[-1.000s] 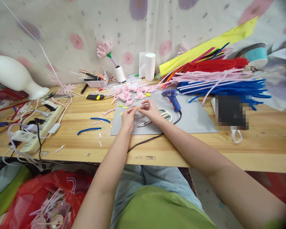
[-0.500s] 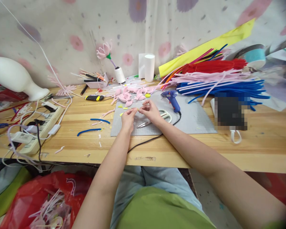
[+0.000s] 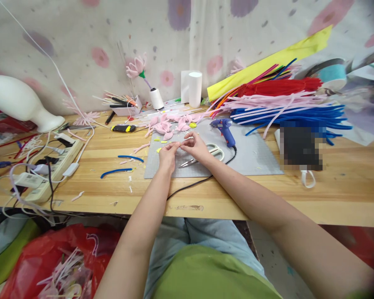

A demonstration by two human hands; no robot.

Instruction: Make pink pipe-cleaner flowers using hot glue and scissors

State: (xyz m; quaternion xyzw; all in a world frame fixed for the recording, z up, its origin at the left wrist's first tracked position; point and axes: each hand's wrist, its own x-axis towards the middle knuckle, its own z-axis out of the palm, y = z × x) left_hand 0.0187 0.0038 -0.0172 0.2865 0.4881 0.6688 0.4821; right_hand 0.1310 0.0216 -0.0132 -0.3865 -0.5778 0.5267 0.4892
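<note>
Above the grey mat, my left hand and my right hand meet fingertip to fingertip. Both are closed in a pinch; whatever lies between the fingers is too small to make out. Scissors with white handles lie partly under my right hand, their blades pointing left. Just behind the hands are pink fuzzy petals and a yellow piece. Small yellow scraps rest by my left hand. To the right, a blue glue gun lies on the mat.
Bundles of blue pipe cleaners and red ones fill the back right. At left stand a power strip with cables and a white foam head. A black cord crosses the front. A utility knife lies behind.
Both hands stay in nearly the same place. My right hand's fingers have shifted very slightly; nothing else has visibly moved.
</note>
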